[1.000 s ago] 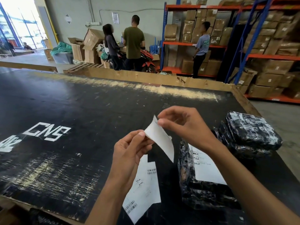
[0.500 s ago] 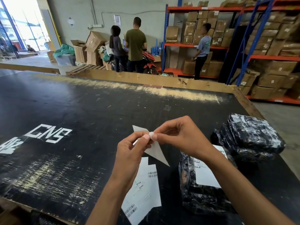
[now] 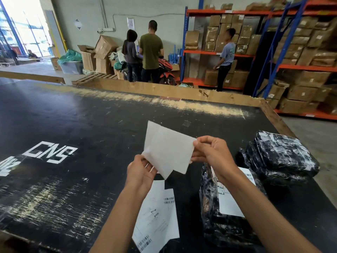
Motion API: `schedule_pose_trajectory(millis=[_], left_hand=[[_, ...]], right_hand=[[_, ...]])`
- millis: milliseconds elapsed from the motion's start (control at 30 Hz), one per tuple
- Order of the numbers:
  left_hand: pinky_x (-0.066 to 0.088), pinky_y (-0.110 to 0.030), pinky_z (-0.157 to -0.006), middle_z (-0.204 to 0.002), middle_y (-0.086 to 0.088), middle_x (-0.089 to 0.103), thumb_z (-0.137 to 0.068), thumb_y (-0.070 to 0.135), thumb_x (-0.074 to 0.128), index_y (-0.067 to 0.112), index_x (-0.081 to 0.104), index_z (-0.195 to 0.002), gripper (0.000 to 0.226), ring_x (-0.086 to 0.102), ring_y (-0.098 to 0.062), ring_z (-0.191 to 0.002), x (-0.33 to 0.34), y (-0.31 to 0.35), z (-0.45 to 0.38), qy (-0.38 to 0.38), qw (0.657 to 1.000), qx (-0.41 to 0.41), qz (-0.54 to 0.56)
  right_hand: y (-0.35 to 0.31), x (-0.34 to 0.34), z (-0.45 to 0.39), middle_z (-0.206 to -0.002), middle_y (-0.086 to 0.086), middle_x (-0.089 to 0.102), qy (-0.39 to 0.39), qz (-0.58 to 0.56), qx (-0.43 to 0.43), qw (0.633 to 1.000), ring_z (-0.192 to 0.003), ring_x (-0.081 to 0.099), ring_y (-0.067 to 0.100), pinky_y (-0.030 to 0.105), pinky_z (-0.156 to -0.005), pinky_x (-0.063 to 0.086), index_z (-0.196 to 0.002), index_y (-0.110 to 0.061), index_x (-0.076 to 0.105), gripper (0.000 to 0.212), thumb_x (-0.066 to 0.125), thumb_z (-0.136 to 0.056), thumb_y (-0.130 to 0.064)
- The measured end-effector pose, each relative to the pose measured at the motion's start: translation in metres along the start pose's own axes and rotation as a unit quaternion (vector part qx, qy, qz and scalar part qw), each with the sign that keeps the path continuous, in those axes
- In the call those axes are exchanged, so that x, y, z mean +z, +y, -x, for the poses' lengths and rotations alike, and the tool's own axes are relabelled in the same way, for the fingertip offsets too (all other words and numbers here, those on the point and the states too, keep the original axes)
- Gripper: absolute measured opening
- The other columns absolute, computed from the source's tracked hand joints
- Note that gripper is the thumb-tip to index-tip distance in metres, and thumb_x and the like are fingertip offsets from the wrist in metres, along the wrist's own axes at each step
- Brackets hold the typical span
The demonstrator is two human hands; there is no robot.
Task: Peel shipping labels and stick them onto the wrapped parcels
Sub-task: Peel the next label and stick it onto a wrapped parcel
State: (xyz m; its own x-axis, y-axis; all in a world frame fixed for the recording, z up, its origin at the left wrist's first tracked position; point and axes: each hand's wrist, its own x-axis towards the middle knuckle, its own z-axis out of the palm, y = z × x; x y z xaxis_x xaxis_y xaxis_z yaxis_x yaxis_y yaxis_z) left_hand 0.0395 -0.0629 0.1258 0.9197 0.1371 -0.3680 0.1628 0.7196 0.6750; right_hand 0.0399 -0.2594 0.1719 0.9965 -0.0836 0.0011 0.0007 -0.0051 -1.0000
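A white label [image 3: 168,154] is pinched between the left hand [image 3: 141,170] and right hand [image 3: 212,154], seemingly half-peeled; a labelled parcel [image 3: 228,212] lies near right.

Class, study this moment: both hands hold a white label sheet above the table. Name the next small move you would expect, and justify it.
Probably keep pulling the two layers apart: the left hand and right hand pinch opposite edges of the label sheet, which looks only partly separated. The stacked parcels at the right show no plain label from here, so one likely receives it.
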Motion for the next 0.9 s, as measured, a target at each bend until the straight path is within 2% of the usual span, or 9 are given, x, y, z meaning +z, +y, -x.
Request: schedule_pose_trajectory(millis=[133,233,300,400,433,533,633,767,900], left_hand=[[0.05,-0.034,-0.063,-0.09,-0.008,0.064,-0.094,-0.003,0.036,0.003,0.055,-0.107,0.023,0.059,-0.02,-0.076,-0.005,-0.001,-0.034,0.063,0.997,-0.012,-0.04],[0.052,-0.038,-0.072,-0.093,-0.01,0.064,-0.09,-0.009,0.032,0.001,0.057,-0.103,0.03,0.059,-0.022,-0.076,-0.011,0.001,-0.061,0.107,0.993,-0.01,-0.052],[0.054,-0.043,-0.082,-0.101,-0.014,0.064,-0.089,-0.008,0.031,-0.001,0.056,-0.113,0.035,0.06,-0.023,-0.076,-0.017,0.003,-0.078,0.131,0.99,-0.008,-0.059],[0.055,-0.041,-0.073,-0.092,-0.011,0.062,-0.09,-0.009,0.03,-0.001,0.054,-0.115,0.035,0.059,-0.023,-0.072,-0.022,0.006,-0.096,0.159,0.985,-0.002,-0.059],[0.054,-0.041,-0.074,-0.094,-0.011,0.061,-0.092,-0.009,0.03,0.0,0.054,-0.113,0.033,0.06,-0.024,-0.075,-0.023,0.008,-0.1,0.177,0.982,-0.002,-0.059],[0.053,-0.042,-0.091,-0.117,-0.015,0.058,-0.097,0.0,0.032,0.001,0.052,-0.126,0.036,0.062,-0.033,-0.105,-0.032,0.006,-0.117,0.247,0.967,-0.004,-0.065],[0.052,-0.04,-0.088,-0.124,-0.016,0.058,-0.096,0.003,0.032,0.002,0.054,-0.114,0.029,0.059,-0.033,-0.103,-0.035,-0.006,-0.13,0.239,0.96,0.032,-0.142],[0.043,-0.032,-0.074,-0.105,-0.007,0.05,-0.1,0.007,0.034,0.013,0.049,-0.102,0.016,0.049,-0.024,-0.092,-0.027,-0.023,-0.136,0.215,0.95,0.078,-0.212],[0.04,-0.033,-0.084,-0.114,-0.005,0.054,-0.104,0.013,0.039,0.014,0.051,-0.113,0.015,0.052,-0.023,-0.101,-0.024,-0.035,-0.143,0.217,0.926,0.11,-0.289]], right_hand=[[-0.001,-0.012,-0.018,-0.074,0.01,0.074,0.045,0.056,-0.004,0.997,-0.063,0.068,0.017,0.028,-0.059,0.061,-0.089,-0.004,0.066,0.011,0.06,-0.098,-0.005],[0.001,-0.022,-0.034,-0.079,0.01,0.074,0.087,0.12,-0.025,0.989,-0.068,0.069,0.019,0.028,-0.058,0.057,-0.087,-0.008,0.066,0.011,0.062,-0.097,-0.006],[0.005,-0.029,-0.045,-0.082,0.011,0.074,0.117,0.166,-0.04,0.978,-0.073,0.072,0.024,0.033,-0.061,0.06,-0.087,-0.01,0.067,0.01,0.064,-0.096,-0.007],[0.006,-0.038,-0.059,-0.084,0.009,0.074,0.159,0.198,-0.061,0.965,-0.076,0.073,0.025,0.033,-0.061,0.061,-0.089,-0.01,0.067,0.008,0.063,-0.096,-0.008],[0.004,-0.041,-0.062,-0.086,0.009,0.073,0.176,0.198,-0.07,0.962,-0.075,0.072,0.023,0.029,-0.057,0.059,-0.091,-0.01,0.067,0.007,0.063,-0.097,-0.008],[-0.001,-0.048,-0.068,-0.086,0.006,0.072,0.216,0.194,-0.105,0.951,-0.064,0.067,0.012,0.022,-0.053,0.055,-0.096,-0.011,0.066,0.004,0.062,-0.097,-0.01],[0.001,-0.049,-0.073,-0.08,0.004,0.072,0.203,0.211,-0.121,0.949,-0.06,0.066,0.013,0.033,-0.061,0.061,-0.095,-0.011,0.067,0.004,0.064,-0.097,-0.013],[0.007,-0.042,-0.073,-0.076,-0.001,0.072,0.169,0.216,-0.111,0.955,-0.06,0.067,0.009,0.033,-0.064,0.062,-0.093,-0.011,0.067,0.004,0.064,-0.096,-0.012],[0.011,-0.036,-0.072,-0.078,-0.002,0.073,0.145,0.231,-0.107,0.956,-0.066,0.07,0.012,0.032,-0.061,0.062,-0.091,-0.01,0.066,0.006,0.064,-0.096,-0.011]])
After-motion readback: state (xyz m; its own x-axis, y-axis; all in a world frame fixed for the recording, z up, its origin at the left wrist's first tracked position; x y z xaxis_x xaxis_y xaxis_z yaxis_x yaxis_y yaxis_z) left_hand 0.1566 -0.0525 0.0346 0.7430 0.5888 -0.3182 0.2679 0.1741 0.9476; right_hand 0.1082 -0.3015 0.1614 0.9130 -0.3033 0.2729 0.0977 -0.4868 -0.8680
